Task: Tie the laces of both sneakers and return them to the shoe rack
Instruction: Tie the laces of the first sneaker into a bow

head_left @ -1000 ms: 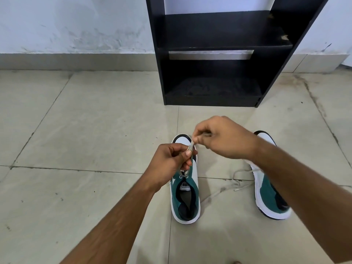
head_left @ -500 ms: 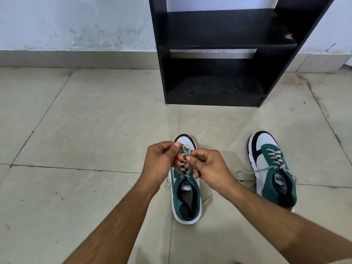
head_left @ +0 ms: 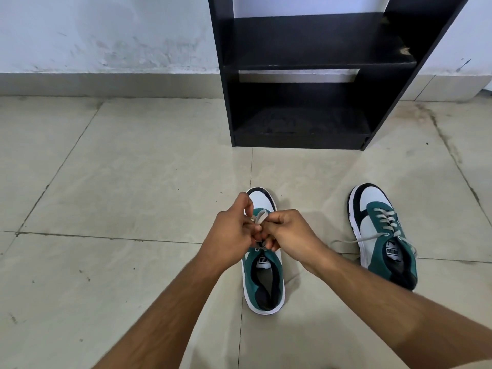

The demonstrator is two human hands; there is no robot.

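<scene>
Two green, white and black sneakers stand on the tiled floor, toes toward the wall. Over the left sneaker (head_left: 263,278) my left hand (head_left: 234,230) and my right hand (head_left: 287,233) meet, both pinching its grey lace (head_left: 261,216), which forms a small loop between the fingers. My hands hide most of that shoe's lacing. The right sneaker (head_left: 383,235) stands apart to the right, its lace ends (head_left: 346,241) lying loose on the floor beside it. The black shoe rack (head_left: 306,75) stands against the wall beyond the shoes, both shelves bare.
Beige floor tiles (head_left: 133,169) with dark grout lines spread all around. A white wall with a grey skirting (head_left: 106,85) runs behind the rack.
My right hand came down from above the toe and drew in against my left hand. Both now hold a lace loop low over the left sneaker. The right sneaker came into full view.
</scene>
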